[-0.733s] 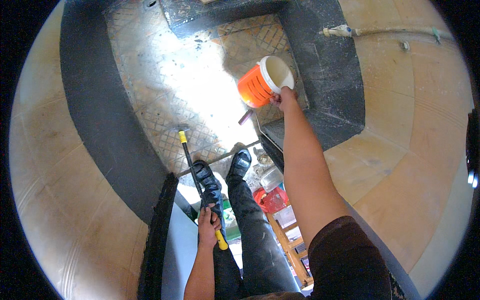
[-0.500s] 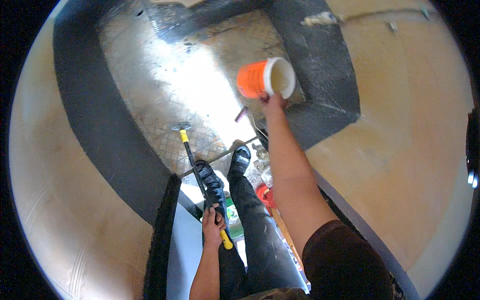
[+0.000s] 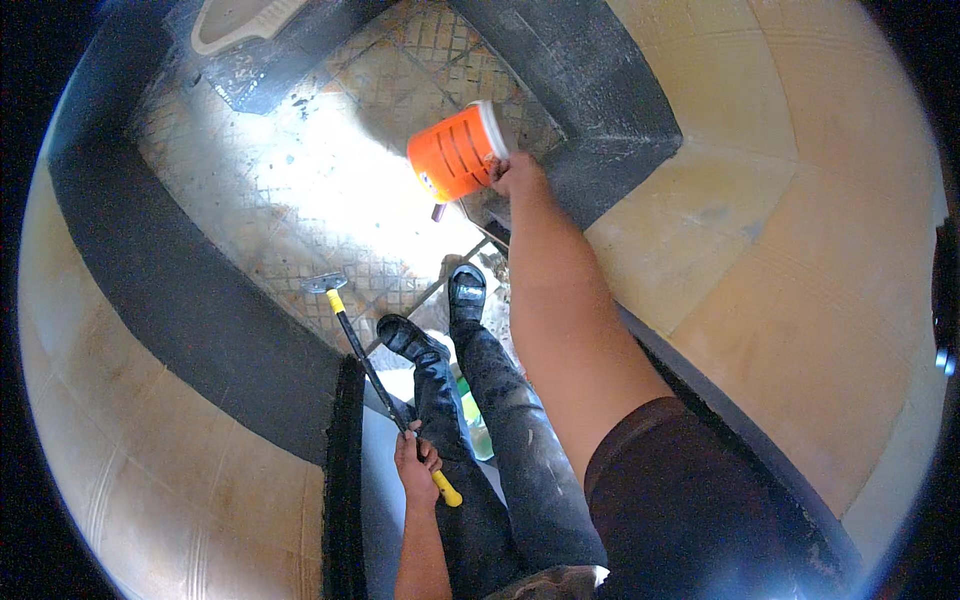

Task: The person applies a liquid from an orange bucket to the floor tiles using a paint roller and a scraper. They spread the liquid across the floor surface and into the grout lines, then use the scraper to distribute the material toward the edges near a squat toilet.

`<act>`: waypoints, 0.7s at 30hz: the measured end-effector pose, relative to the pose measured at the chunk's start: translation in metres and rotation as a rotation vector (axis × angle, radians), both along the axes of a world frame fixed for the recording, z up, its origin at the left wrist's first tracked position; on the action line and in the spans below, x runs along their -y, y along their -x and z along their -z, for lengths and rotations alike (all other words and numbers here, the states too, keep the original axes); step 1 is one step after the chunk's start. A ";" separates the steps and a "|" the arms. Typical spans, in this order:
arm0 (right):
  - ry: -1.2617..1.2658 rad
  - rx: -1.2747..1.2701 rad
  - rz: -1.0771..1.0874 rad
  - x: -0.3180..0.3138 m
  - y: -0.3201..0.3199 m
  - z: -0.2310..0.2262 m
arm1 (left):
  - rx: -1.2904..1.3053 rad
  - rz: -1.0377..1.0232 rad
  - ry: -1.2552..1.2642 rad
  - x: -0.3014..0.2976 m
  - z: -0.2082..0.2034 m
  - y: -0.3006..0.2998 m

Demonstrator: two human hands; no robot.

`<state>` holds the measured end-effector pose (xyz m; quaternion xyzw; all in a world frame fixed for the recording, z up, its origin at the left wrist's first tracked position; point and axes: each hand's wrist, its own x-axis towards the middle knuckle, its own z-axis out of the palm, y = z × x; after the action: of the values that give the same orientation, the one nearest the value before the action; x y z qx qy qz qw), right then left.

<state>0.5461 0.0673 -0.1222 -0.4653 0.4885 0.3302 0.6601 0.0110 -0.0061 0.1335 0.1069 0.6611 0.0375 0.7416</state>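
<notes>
My right hand [image 3: 515,176] reaches forward, its fingers closed on the white rim of an orange bucket [image 3: 448,158]. The bucket hangs tilted over the tiled floor, its mouth turned to the right and its inside out of sight. Nearer to me, my left hand [image 3: 416,466] is wrapped round the lower end of a long-handled scraper [image 3: 364,360], which has a black shaft, yellow ends and a flat grey head over the tiles. Partly behind the bucket, a small paint roller [image 3: 438,212] with a thin wire frame shows.
Dark grey coating [image 3: 190,290] runs up the lower walls around the patterned tile floor [image 3: 260,240], where bright light glares. A squat toilet pan [image 3: 240,22] is at the far left. My sandalled feet stand at the threshold; a green container [image 3: 474,418] shows between my legs.
The bucket has moved left and turned, so its mouth no longer faces me. The view has shifted, bringing in the toilet pan. Both hands keep their holds.
</notes>
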 end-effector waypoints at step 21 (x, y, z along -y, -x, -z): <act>0.440 0.611 -0.556 -0.060 0.027 0.001 | 0.012 0.043 -0.050 -0.003 -0.004 -0.016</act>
<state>0.5189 0.1270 -0.1233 -0.7834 0.1870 0.2310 0.5459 0.0274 -0.0035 0.1376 0.1394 0.6531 0.0387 0.7434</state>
